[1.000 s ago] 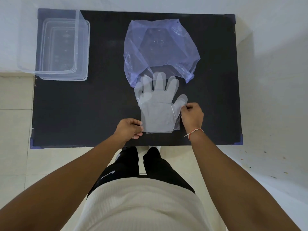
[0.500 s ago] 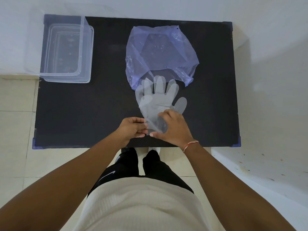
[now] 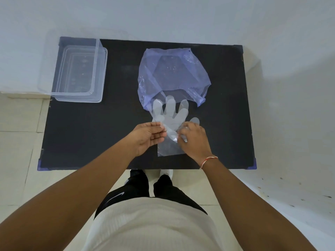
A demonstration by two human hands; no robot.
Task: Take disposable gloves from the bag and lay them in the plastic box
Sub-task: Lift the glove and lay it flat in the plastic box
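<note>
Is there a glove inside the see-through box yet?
No, the plastic box at the table's far left corner holds nothing, and the gloves still lie on the black table by the purple bag.

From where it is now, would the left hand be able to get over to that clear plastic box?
Probably yes: the left hand is on the box's side, and only bare black table lies between it and the plastic box.

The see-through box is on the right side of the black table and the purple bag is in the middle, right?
Not quite. The head view shows the plastic box at the table's far left corner. The purple bag is in the middle, as you said.
</note>
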